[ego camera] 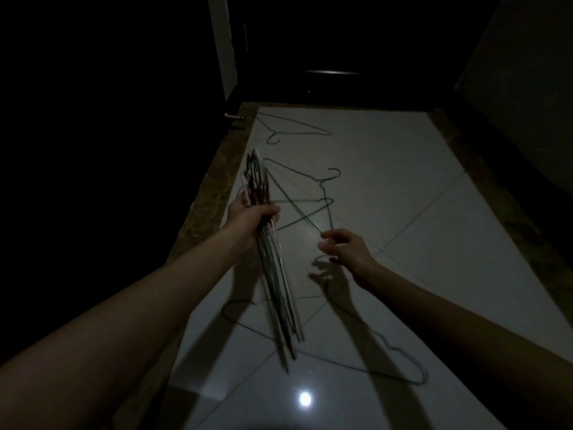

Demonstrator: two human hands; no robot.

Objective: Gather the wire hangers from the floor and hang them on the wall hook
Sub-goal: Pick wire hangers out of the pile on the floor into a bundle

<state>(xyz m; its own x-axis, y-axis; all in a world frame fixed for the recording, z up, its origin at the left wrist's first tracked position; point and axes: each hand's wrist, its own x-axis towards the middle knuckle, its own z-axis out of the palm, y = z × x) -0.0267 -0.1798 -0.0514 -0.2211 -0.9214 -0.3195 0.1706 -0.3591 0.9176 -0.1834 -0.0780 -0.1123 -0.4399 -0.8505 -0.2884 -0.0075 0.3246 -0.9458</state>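
My left hand [252,214] grips a bundle of several wire hangers [279,274] by their necks, hooks pointing away from me and long ends slanting down toward me. My right hand [344,249] is held just above the floor with thumb and fingertips pinching the corner of a green wire hanger [294,206] that stretches back toward the bundle. More hangers lie on the white tile floor: a far one [294,128], one in the middle [328,181], and a dark one close to me [403,364]. No wall hook is in view.
The room is dark, and a lamp glare [304,398] reflects off the white floor tiles [403,169]. A brown marble border [210,206] runs along the left wall. A metal door stop [234,117] and dark door [310,41] stand at the far end.
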